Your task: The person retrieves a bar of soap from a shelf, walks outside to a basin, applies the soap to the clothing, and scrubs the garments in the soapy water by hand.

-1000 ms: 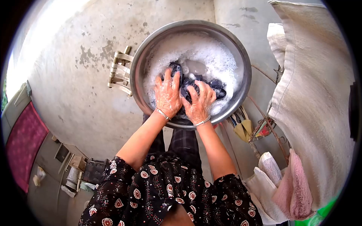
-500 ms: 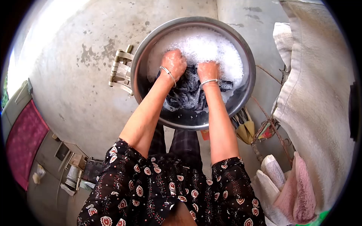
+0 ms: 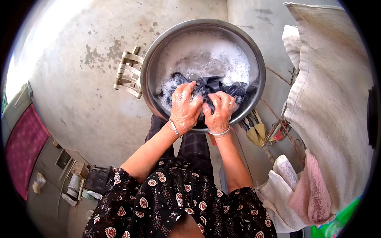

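A round metal basin (image 3: 146,75) holds white suds (image 3: 206,51) and a dark wet cloth (image 3: 212,84). My left hand (image 3: 185,108) is over the near left part of the cloth, with its fingers curled on the fabric. Close beside it on the right, my right hand (image 3: 218,111) has bent fingers gripping the cloth near the basin's near side. A bangle circles each wrist. Parts of the cloth stick out beyond both hands, and some fingertips are hidden in fabric and foam.
A woven-strap seat (image 3: 129,74) stands left of the basin on the concrete floor (image 3: 79,107). Pale cloth (image 3: 329,91) hangs at the right, with a pink towel (image 3: 311,190) below. Tied sticks (image 3: 291,139) lean nearby. Boxes (image 3: 98,178) sit at the lower left.
Both hands have drawn back from the suds toward the basin's near side. The cloth has shifted and bunched up, and the fingers now show above the water.
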A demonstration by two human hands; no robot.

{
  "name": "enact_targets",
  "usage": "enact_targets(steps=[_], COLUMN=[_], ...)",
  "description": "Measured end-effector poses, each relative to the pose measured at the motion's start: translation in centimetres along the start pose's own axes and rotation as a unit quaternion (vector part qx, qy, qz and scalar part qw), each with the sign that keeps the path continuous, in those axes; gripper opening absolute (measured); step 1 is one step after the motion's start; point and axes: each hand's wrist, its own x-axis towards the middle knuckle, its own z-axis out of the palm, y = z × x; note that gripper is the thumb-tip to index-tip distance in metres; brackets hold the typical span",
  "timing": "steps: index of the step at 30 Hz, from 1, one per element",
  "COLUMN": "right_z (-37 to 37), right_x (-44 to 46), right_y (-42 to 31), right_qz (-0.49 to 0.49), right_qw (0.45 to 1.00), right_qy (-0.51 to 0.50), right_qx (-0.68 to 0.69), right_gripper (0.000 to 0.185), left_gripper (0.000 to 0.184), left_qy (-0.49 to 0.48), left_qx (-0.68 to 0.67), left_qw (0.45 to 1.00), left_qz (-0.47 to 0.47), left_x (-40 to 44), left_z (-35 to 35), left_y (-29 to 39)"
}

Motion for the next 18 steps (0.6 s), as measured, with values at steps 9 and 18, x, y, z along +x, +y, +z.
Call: enact_targets(steps=[9,18], right_z=[6.4,6.9], right_x=[3.5,9.4], right_y=[3.6,3.4], right_qz=[0.003,0.192], right_qw=[0.987,0.956], right_qy=[-0.039,-0.171], right_qx=[-0.159,-0.142], right_gripper=[0.036,0.032], left_gripper=[0.024,0.015], left_qy=[-0.118,-0.122], left_qx=[0.176,0.163], left_qw=[0.972,0.937], left_qz=[-0.104,-0.284], left_x=[3.1,7.2], left_z=[5.2,5.4], left_y=[-4.1,-5.5])
